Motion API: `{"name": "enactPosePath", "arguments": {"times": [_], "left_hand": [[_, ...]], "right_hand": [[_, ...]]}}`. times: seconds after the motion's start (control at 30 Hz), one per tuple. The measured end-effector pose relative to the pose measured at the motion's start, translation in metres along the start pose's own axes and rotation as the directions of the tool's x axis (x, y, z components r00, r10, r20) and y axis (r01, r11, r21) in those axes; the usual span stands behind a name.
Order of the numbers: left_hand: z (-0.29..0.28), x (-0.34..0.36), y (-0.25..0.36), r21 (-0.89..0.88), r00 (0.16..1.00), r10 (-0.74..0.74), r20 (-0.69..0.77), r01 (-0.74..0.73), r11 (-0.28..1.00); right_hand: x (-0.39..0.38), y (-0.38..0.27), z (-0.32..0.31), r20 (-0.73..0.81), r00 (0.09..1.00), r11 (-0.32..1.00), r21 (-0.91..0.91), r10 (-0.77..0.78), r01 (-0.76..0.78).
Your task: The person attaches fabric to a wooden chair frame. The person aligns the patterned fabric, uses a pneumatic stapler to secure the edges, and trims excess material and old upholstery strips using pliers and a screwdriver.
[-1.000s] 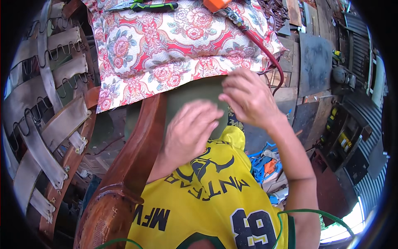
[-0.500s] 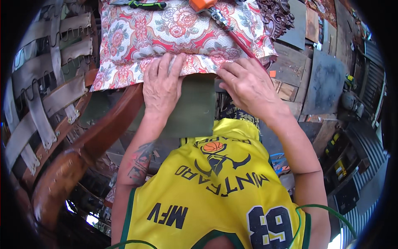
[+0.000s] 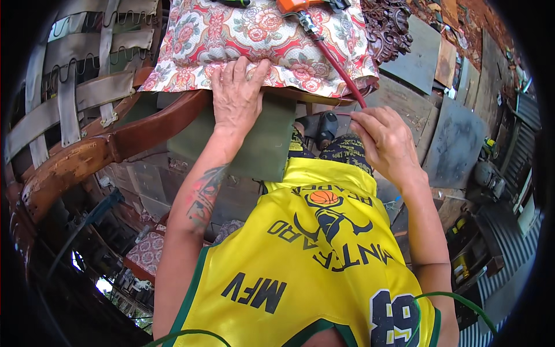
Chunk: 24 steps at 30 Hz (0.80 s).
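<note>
Hands well apart, the right hand curled its fingers just beside the slim red rubber hose, any pinch too small to tell, while the left hand pressed the near edge of the red-and-white floral fabric cushion, seemingly steadying it, its thumb's grip hidden! Beyond both hands, the orange tool with its metal coupling lay on that cushion, probably parked there for easy reach.

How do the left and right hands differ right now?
The left hand lies on the floral cover; the right hand is off it, by the red hose. The left hand's fingers reach forward, slightly spread; the right hand's are curled together. The left forearm shows a tattoo; the right forearm shows none. Both hands are bare.
</note>
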<state>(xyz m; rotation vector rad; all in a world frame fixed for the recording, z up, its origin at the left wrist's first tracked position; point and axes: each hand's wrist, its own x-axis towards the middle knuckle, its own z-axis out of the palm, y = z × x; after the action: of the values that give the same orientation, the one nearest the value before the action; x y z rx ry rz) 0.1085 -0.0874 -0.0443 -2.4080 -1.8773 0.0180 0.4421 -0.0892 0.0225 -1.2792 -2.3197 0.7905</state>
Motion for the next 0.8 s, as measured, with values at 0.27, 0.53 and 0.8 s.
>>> {"name": "enactPosePath", "arguments": {"times": [0.27,0.53,0.8], "left_hand": [[0.012,-0.021,0.004,-0.181,0.989,-0.017,-0.149,-0.011,0.983],[0.014,-0.021,-0.008,-0.113,0.995,-0.02,-0.094,0.009,0.994],[0.014,-0.027,-0.009,-0.126,0.997,-0.026,-0.071,0.017,0.992]], "right_hand": [[0.13,-0.015,0.053,-0.158,0.935,0.948,-0.031,-0.317,0.316],[0.205,0.014,0.113,0.027,0.831,0.751,-0.414,-0.555,0.515],[0.185,0.019,0.098,0.262,0.858,0.757,-0.405,-0.442,0.513]]}}
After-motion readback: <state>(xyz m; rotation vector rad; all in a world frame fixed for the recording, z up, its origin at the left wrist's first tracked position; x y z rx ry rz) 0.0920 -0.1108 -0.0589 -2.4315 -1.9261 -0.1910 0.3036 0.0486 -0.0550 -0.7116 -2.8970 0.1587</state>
